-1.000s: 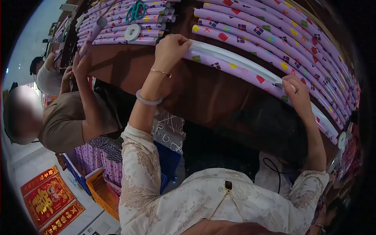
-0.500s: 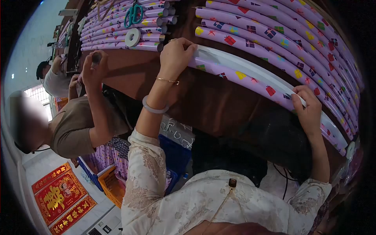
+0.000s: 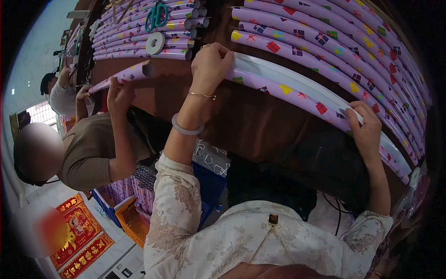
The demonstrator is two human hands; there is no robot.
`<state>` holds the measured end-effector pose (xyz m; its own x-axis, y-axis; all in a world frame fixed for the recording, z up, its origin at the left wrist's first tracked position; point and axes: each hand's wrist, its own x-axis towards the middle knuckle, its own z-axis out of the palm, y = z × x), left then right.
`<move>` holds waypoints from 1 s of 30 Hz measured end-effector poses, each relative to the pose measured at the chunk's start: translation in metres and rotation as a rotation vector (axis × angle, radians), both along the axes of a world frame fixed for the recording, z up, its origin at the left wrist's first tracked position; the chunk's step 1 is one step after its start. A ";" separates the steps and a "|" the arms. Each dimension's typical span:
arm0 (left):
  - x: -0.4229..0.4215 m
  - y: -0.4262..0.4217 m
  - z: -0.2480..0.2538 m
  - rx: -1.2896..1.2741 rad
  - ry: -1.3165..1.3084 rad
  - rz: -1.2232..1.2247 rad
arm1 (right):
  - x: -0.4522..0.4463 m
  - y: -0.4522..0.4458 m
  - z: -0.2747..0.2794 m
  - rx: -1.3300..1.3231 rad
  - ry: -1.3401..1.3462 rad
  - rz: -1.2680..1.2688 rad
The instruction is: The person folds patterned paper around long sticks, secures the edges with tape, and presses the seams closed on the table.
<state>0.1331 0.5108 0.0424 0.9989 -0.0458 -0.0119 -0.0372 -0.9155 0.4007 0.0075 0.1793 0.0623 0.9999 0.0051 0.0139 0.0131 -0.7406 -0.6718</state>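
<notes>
A lilac roll of wrapping paper (image 3: pixel 285 89) printed with coloured gift boxes lies across the table in front of me, a strip of its white inner side (image 3: pixel 283 73) showing along the far edge. My left hand (image 3: pixel 210 66) is closed on its left end, thumb and fingers pinching the paper edge. Toward the right end, my right hand (image 3: pixel 365 125) grips the same roll with bent fingers. A small grey tip shows beside those fingers; I cannot make out what it is.
Rows of finished-looking rolls (image 3: pixel 320 39) lie beyond mine. Further left, more rolls (image 3: pixel 144 35) carry teal scissors (image 3: pixel 156 17) and a white tape roll (image 3: pixel 155 43). A co-worker at left holds a roll (image 3: pixel 123 76). Below stand an orange crate (image 3: pixel 132 221) and blue bins.
The co-worker's roll has swung round, so its patterned side now shows. A blurred round shape has appeared at lower left. My hands and my roll have hardly moved.
</notes>
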 end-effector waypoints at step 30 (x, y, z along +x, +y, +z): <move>0.000 0.011 0.002 0.007 -0.001 -0.030 | -0.082 -0.150 0.015 0.166 0.239 -0.343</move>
